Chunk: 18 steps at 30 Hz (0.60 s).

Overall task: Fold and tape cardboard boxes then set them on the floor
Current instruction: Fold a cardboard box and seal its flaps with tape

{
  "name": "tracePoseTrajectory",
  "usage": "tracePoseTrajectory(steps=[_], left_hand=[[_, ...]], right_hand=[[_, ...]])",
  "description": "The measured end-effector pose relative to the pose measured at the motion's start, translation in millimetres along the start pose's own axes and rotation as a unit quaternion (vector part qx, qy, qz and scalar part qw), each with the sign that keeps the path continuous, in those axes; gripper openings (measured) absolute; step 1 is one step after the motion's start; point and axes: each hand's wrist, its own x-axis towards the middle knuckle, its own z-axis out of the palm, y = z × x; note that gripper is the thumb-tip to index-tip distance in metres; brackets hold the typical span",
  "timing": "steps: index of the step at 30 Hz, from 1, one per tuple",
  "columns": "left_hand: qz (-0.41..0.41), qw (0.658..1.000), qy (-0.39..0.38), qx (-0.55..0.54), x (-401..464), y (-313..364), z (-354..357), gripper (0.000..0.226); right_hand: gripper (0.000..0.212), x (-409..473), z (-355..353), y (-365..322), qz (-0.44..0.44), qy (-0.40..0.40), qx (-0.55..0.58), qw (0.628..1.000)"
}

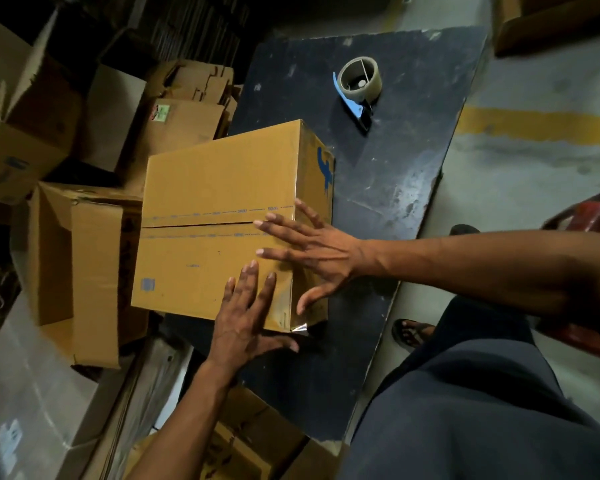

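Observation:
A closed brown cardboard box (219,216) with blue print lies on the dark table (395,174), overhanging its left edge. Its two top flaps meet along a middle seam, and clear tape shines on its near right end. My right hand (309,251) lies flat on the box's right end with fingers spread, thumb down over the taped side. My left hand (246,317) presses flat on the near right corner, thumb stretched along the bottom edge. A tape dispenser (359,86) with a blue blade guard sits alone farther back on the table.
Open and flattened cardboard boxes (87,271) crowd the floor left of the table, with more (253,441) under its near end. Concrete floor with a yellow stripe (541,124) lies to the right. My legs and a sandalled foot (413,332) stand at the table's right edge.

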Motion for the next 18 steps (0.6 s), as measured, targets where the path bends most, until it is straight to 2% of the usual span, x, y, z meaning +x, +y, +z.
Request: tracePoseTrajectory(steps=[5, 9, 14, 18], left_hand=[[-0.004, 0.999, 0.007, 0.039, 1.4, 1.6, 0.4, 0.115], [-0.017, 0.999, 0.006, 0.051, 1.9, 3.6, -2.4, 0.119], [-0.015, 0.999, 0.032, 0.041, 1.5, 3.4, 0.5, 0.117], [-0.012, 0.998, 0.052, 0.031, 0.0, 1.5, 5.8, 0.114]], right_hand=[[0.11, -3.6, 20.8, -13.8, 0.008, -0.031, -0.032, 0.999], [0.112, -8.9, 17.0, 4.4, -0.039, -0.039, -0.048, 0.997], [0.113, -3.0, 6.3, -6.2, -0.006, -0.004, -0.002, 1.0], [0.115, -1.5, 21.3, -24.5, -0.012, -0.034, -0.009, 0.999]])
